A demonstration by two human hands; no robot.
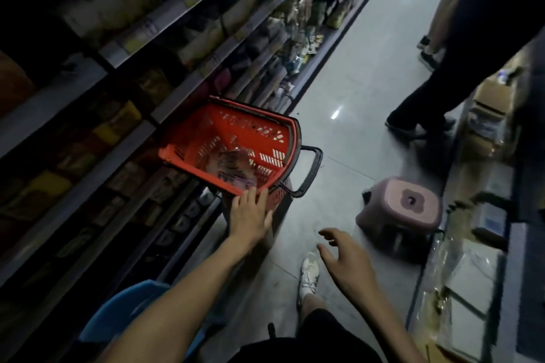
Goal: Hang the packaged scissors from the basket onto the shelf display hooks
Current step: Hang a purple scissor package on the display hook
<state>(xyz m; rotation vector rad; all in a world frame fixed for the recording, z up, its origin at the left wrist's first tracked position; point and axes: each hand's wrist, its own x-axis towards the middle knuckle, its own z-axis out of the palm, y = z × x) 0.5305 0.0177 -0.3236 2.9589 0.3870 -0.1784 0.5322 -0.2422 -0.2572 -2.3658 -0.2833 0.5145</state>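
The aisle floor (354, 68) runs as a pale strip from the bottom centre to the upper right of the frame, hemmed by shelves (147, 38) all down the left and by stacked boxes (489, 103) and wrapped goods along the right edge. Open room lies in the middle, but it is narrowed by a pink stool (407, 209) at centre right, another person's legs (436, 88) at upper right, and your own shoe (309, 277) at bottom centre. A blue tub (124, 312) sits at lower left beside your forearm. The red basket (191, 130) is in the centre of the frame, hard against the shelf edge and tipped, its dark handle (312, 168) sticking out right over the floor. Inside, the scissors (236, 168) lie as blurred clear packets in the lower corner, nearest you; how many there are cannot be told. Your left hand (250, 215) is spread wide, fingers straight, laid on the basket's near rim just below those packets and holding nothing. Your right hand (345, 259) hovers over the floor at lower centre, fingers loose and apart, empty, well apart from the basket.
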